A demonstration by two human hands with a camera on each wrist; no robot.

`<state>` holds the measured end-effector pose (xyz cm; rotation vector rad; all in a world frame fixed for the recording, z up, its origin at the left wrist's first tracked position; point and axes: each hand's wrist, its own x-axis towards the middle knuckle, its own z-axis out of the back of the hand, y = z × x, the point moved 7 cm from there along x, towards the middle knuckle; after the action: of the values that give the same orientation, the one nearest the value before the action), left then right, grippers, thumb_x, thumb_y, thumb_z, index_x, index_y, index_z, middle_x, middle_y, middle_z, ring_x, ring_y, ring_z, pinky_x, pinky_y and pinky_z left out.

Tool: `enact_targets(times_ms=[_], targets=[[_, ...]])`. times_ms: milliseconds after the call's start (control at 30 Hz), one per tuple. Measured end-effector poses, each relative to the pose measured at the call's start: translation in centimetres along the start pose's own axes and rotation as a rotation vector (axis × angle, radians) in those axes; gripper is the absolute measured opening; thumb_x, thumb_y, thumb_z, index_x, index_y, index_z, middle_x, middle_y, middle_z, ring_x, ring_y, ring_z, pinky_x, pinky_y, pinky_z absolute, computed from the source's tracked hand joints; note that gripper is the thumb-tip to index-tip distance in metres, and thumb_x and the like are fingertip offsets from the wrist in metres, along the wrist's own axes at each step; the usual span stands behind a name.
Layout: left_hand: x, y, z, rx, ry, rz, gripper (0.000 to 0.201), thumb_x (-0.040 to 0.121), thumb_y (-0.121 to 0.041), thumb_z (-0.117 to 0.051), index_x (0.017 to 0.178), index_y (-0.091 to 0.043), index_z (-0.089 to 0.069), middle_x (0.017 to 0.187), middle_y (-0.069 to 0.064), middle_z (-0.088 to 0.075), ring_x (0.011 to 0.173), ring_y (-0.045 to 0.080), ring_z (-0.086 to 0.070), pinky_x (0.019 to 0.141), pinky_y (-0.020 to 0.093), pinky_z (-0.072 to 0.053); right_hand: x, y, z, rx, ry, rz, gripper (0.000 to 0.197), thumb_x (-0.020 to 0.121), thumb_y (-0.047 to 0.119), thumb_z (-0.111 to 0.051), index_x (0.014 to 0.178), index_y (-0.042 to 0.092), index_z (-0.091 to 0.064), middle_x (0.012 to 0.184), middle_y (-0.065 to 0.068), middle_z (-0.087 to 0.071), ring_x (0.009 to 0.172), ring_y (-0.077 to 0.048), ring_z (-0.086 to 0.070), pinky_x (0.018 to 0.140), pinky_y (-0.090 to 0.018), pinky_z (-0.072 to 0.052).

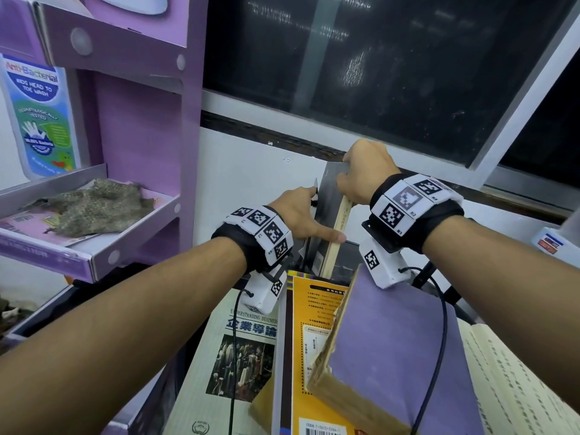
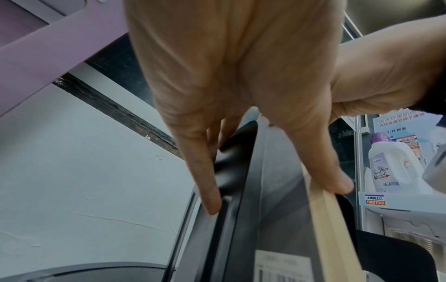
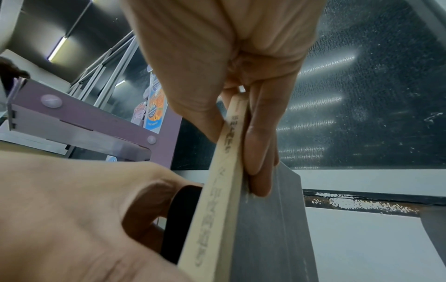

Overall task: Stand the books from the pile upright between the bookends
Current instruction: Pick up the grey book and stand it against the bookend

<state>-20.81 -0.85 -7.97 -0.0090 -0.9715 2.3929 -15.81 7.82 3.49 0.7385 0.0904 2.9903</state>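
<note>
A thin grey book [image 1: 326,211] with a cream spine [image 3: 217,190] stands upright against a black bookend [image 2: 231,171]. My left hand [image 1: 314,215] clamps the two together, with its fingers [image 2: 205,181] on the bookend's outer face and the thumb [image 2: 333,171] on the spine. My right hand [image 1: 348,174] pinches the book's top edge, thumb on one cover and fingers [image 3: 258,162] on the other. A second black bookend [image 2: 386,257] lies low to the right. The pile sits in front: a white business book [image 1: 238,340], an orange book [image 1: 314,340] and a purple book [image 1: 392,340].
A purple cardboard display shelf [image 1: 141,152] stands at the left, holding a patterned cloth [image 1: 91,208]. Behind the books are a white wall [image 1: 251,171] and a dark window [image 1: 376,73]. An open book [image 1: 508,387] lies at the right, near a white detergent bottle [image 2: 391,164].
</note>
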Motion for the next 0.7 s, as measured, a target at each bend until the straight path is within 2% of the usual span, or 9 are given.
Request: enact_targets(times_ms=[67,233,400,533,633,700], targets=[[-0.07,0.05,-0.06,0.004,0.002,0.005,0.134,0.034,-0.086,-0.075,0.146,-0.019,-0.041,0.143,-0.001,-0.056,0.132,0.016,-0.052,0.108,0.04,-0.045,-0.05,-0.13,0.14,-0.012,-0.001,-0.007,0.023,0.083,0.003,-0.054,0.063,0.007,-0.044,0.072,-0.009,-0.043,0.063,-0.03,-0.046,0.049,-0.024,-0.033],[0.08,0.1,-0.05,0.014,-0.033,0.026,0.126,0.031,-0.089,-0.072,0.135,-0.022,-0.049,0.131,-0.003,-0.063,0.121,0.017,-0.058,0.102,0.04,-0.049,-0.15,-0.22,0.44,-0.002,-0.023,-0.004,0.024,0.083,0.001,-0.051,0.062,0.006,-0.041,0.071,-0.01,-0.043,0.066,-0.032,-0.046,0.05,-0.026,-0.035],[0.17,-0.07,-0.07,-0.001,-0.026,0.04,0.122,0.042,-0.075,-0.083,0.142,-0.017,-0.045,0.14,0.001,-0.058,0.128,0.02,-0.054,0.106,0.041,-0.047,0.04,-0.22,-0.03,0.006,0.011,0.002,0.025,0.083,0.001,-0.051,0.061,0.006,-0.04,0.068,-0.01,-0.044,0.059,-0.029,-0.045,0.048,-0.024,-0.032],[0.23,0.05,-0.01,0.009,0.002,0.053,0.127,0.048,-0.069,-0.086,0.15,-0.014,-0.035,0.149,0.004,-0.049,0.136,0.022,-0.047,0.11,0.042,-0.043,-0.05,-0.26,-0.26,0.01,0.032,-0.014,0.024,0.083,0.0,-0.052,0.062,0.006,-0.042,0.069,-0.012,-0.048,0.057,-0.03,-0.048,0.048,-0.024,-0.035],[0.13,-0.02,0.02,0.008,0.01,0.05,0.135,0.039,-0.079,-0.081,0.15,-0.016,-0.036,0.149,0.002,-0.05,0.136,0.02,-0.048,0.11,0.042,-0.044,-0.06,-0.16,0.03,0.012,0.049,-0.027,0.015,0.083,-0.002,-0.052,0.069,0.004,-0.052,0.078,-0.016,-0.056,0.065,-0.032,-0.056,0.054,-0.028,-0.044],[0.1,-0.08,0.06,0.012,0.006,0.045,0.141,0.03,-0.087,-0.073,0.147,-0.017,-0.039,0.146,0.0,-0.053,0.134,0.018,-0.05,0.11,0.041,-0.044,-0.02,-0.06,0.22,0.005,0.052,-0.023,0.015,0.081,-0.003,-0.051,0.068,0.005,-0.051,0.081,-0.017,-0.057,0.071,-0.035,-0.057,0.057,-0.031,-0.046]])
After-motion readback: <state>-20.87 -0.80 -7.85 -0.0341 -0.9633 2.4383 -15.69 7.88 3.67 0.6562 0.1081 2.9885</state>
